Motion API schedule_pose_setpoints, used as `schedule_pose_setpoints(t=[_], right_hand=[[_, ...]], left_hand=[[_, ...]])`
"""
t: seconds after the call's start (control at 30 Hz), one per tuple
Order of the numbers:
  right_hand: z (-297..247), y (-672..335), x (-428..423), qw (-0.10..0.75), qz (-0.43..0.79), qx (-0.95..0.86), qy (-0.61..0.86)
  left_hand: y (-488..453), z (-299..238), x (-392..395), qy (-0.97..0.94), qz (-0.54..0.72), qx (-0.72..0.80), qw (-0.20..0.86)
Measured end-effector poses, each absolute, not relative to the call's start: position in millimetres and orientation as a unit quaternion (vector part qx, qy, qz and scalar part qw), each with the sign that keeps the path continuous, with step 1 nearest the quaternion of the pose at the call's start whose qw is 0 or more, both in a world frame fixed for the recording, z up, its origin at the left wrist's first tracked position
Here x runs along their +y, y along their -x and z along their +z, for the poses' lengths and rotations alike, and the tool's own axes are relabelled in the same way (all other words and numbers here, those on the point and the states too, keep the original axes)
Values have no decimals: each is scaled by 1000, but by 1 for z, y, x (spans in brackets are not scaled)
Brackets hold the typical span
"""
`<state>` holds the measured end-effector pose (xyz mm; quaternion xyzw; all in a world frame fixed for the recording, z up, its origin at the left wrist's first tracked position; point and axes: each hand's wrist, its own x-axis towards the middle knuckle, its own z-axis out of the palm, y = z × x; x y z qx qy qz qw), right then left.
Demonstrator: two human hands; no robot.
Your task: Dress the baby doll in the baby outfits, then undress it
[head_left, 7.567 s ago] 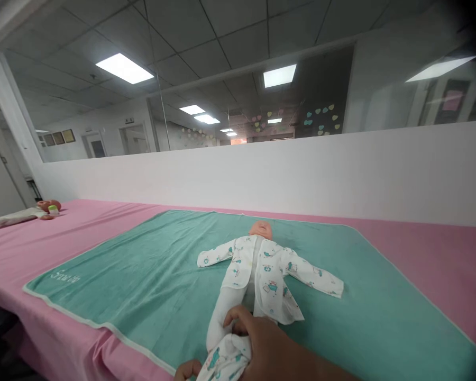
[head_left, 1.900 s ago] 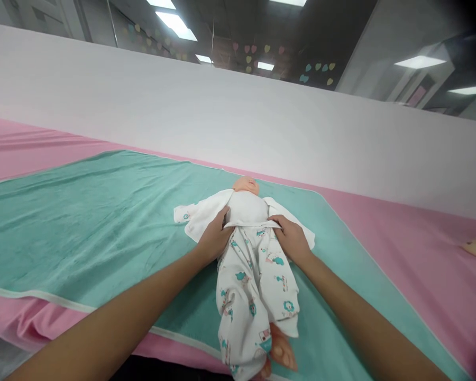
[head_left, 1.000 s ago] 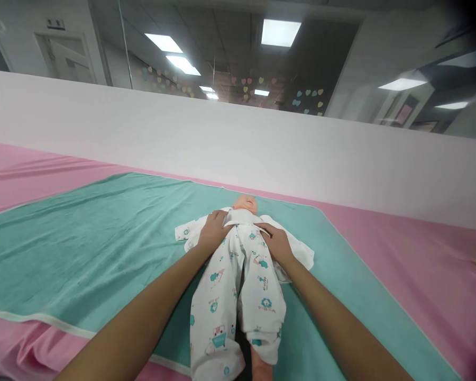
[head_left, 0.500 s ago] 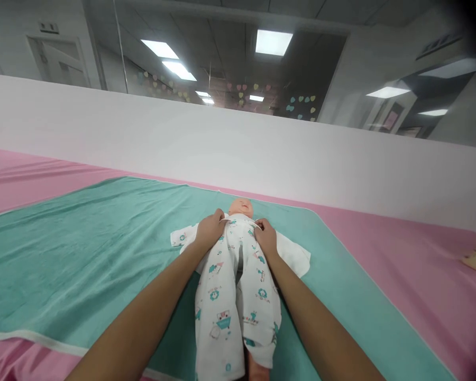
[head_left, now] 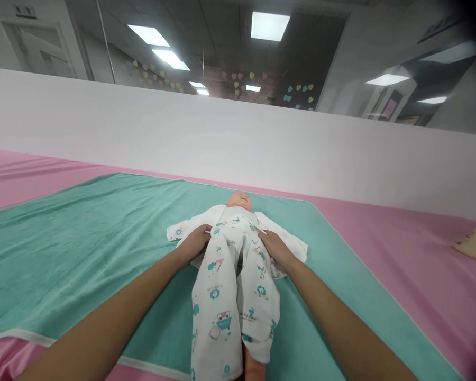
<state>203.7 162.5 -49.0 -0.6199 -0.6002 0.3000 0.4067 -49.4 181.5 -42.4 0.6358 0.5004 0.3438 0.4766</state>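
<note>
A baby doll (head_left: 239,201) lies on its back, head away from me, in a white printed top (head_left: 200,219) with the sleeves spread out to both sides. White baby trousers (head_left: 222,286) with teal and pink prints cover its belly and legs. My left hand (head_left: 195,245) is at the left hip, its fingers closed at the side of the trousers, tips partly hidden. At the opposite hip, my right hand (head_left: 278,247) has thumb and fingers closed on the trousers' edge. One bare foot (head_left: 254,369) shows below the right trouser leg.
A teal blanket (head_left: 83,238) with a pale border lies under the doll, over a pink sheet (head_left: 400,248). Behind stands a low white wall (head_left: 222,143) topped by glass with reflected lights. A yellowish object (head_left: 475,243) sits at the far right.
Both hands have let go of the waistband near the chest and moved down and outward to the hips. More of the top shows, and the view has tilted slightly down.
</note>
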Motion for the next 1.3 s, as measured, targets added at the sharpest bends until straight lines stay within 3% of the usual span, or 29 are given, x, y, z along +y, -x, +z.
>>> schedule_pose_setpoints(t=[0.13, 0.27, 0.47, 0.93, 1.3], right_hand=[[-49, -202, 158, 441, 539, -511, 504], [-51, -210, 160, 462, 628, -470, 413], [-59, -222, 166, 417, 726, -395, 378], [-58, -211, 161, 441, 670, -438, 404], [-71, -208, 165, 453, 729, -391, 334]], left_hand=[[54, -37, 176, -606, 300, 419, 606], [57, -25, 166, -589, 277, 335, 681], [49, -20, 159, -618, 282, 309, 666], [57, -22, 168, -619, 303, 337, 642], [37, -45, 170, -610, 437, 417, 513]])
